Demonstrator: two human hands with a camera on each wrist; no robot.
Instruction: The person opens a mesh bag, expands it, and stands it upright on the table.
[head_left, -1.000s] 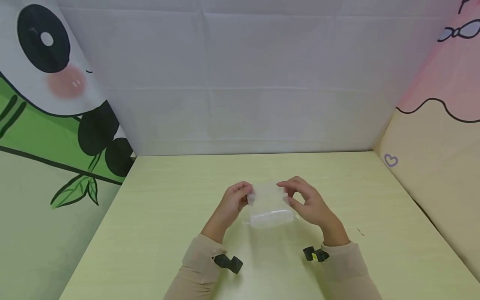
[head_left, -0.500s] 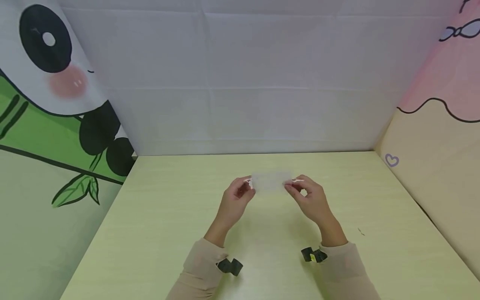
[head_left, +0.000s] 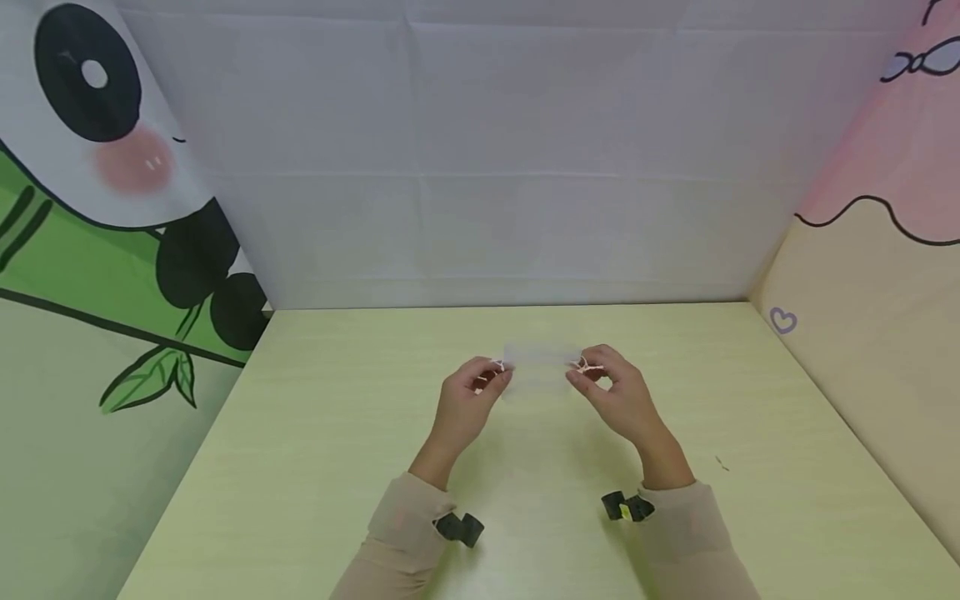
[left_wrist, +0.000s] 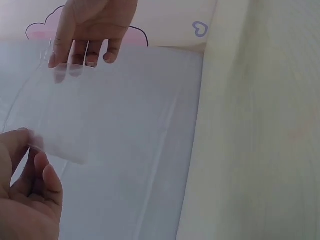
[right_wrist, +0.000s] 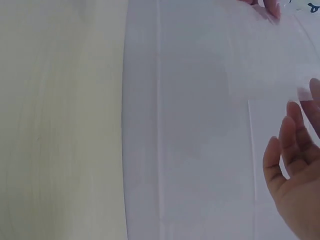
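A thin, see-through plastic bag (head_left: pixel 538 367), or a piece that looks like one, stretches between my hands above the table. Loose white strings show at both its ends in the head view. Its left end is pinched between the thumb and fingers of my left hand (head_left: pixel 468 400). My right hand (head_left: pixel 626 396) pinches the opposite end, with the white strings lying over its fingers. In the left wrist view the film (left_wrist: pixel 60 110) spans from one hand to the other, and the background shows through it. Its exact kind is hard to tell.
A pale wooden table (head_left: pixel 300 467) lies beneath. Behind it stands a white cloth backdrop (head_left: pixel 480 167), with cartoon-printed panels to the left (head_left: pixel 90 275) and right (head_left: pixel 862 333). A tiny dark mark (head_left: pixel 722 463) is on the table at the right.
The bag, first hanging with a shiny lower edge toward me, has been raised and turned flatter, farther from me. White strings have come into sight at both hands. My right fingers have closed in on its edge.
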